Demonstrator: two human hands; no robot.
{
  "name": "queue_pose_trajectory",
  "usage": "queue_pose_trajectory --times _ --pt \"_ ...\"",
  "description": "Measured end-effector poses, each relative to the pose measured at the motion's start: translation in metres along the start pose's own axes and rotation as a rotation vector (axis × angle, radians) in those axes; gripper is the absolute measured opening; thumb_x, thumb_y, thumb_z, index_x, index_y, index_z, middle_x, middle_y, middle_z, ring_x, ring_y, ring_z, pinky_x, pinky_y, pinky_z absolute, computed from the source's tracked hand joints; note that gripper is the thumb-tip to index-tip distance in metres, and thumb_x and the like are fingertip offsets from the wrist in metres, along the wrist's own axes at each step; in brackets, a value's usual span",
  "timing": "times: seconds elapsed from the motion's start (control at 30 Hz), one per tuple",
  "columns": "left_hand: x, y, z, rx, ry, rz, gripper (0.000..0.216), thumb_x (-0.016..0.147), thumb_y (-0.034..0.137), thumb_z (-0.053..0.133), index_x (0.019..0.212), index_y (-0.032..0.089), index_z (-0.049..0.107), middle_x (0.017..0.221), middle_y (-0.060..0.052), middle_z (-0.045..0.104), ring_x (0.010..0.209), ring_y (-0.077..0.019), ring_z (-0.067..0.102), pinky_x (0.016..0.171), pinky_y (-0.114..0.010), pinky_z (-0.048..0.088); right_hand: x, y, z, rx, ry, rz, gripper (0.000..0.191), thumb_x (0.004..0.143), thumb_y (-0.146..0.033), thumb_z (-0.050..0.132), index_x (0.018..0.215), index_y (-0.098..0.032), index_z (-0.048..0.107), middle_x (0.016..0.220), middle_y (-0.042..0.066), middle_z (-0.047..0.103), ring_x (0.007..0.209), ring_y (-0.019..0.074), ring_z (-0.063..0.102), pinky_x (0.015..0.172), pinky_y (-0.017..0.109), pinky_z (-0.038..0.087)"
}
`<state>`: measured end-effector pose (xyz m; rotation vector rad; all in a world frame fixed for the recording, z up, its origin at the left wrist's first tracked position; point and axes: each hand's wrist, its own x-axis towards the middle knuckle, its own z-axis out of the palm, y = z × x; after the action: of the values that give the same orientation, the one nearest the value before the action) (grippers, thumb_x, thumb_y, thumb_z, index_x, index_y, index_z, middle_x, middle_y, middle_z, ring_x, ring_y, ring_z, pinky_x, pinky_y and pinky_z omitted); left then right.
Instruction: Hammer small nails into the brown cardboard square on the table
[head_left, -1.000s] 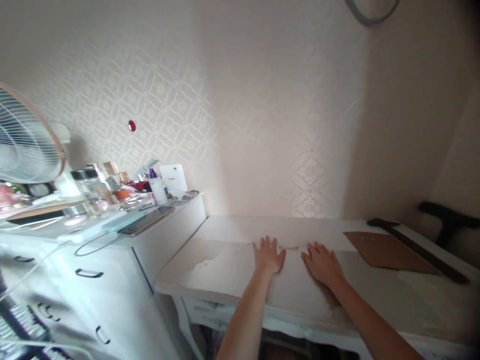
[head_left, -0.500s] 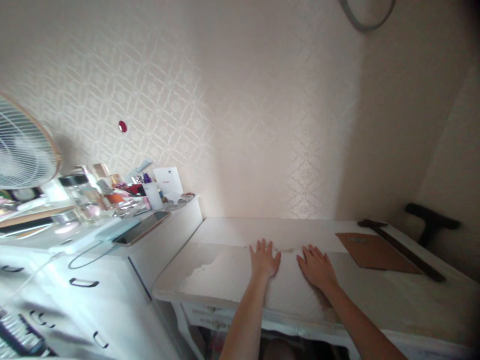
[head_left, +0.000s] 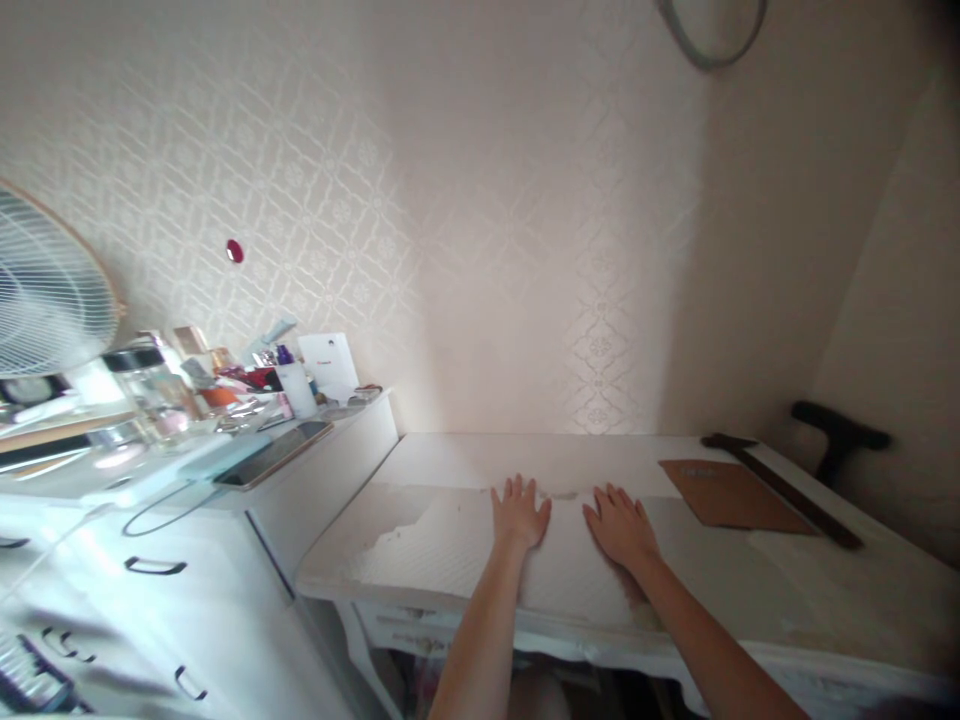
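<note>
My left hand (head_left: 519, 515) lies palm down on the white desk (head_left: 450, 460), its fingers spread and nothing held. Beside it to the right, my right hand (head_left: 621, 525) also rests flat on the desktop, fingers stretched toward the wall. A gap separates the two hands. Under them the surface has a worn patch (head_left: 427, 550) with a ragged edge and a fine pattern. To the right of my right hand lie a flat brown sheet (head_left: 731, 495) and a long dark hammer-shaped tool (head_left: 795, 490), whose shaft overlaps the sheet's edge.
At left stands a white drawer cabinet (head_left: 217, 590), topped with a phone (head_left: 276, 455), a clear jar (head_left: 154, 395), a white box (head_left: 328, 365) and several small bottles. A fan (head_left: 49, 290) is at the far left. A black T-shaped handle (head_left: 840, 435) stands behind the desk's right side.
The whole view has shifted slightly, so everything appears a little further left. Both hands keep their flat pose on the desk.
</note>
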<state>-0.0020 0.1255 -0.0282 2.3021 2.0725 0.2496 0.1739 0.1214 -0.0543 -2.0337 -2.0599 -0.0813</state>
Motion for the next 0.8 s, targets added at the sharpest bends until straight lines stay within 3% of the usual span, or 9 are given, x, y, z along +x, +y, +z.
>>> queue_pose_trajectory --times 0.8 --pt "0.0002 -0.0010 -0.0007 0.010 0.032 -0.002 0.060 0.087 0.054 0.015 0.135 0.024 0.034 0.145 -0.006 0.027 0.133 -0.0248 0.020 0.106 -0.050 0.015 0.0032 0.0001 -0.0014 0.032 0.029 -0.011 0.050 0.089 -0.038 0.031 0.128 -0.010 0.044 0.135 0.018 0.040 0.126 0.0279 0.030 0.100 0.046 0.021"
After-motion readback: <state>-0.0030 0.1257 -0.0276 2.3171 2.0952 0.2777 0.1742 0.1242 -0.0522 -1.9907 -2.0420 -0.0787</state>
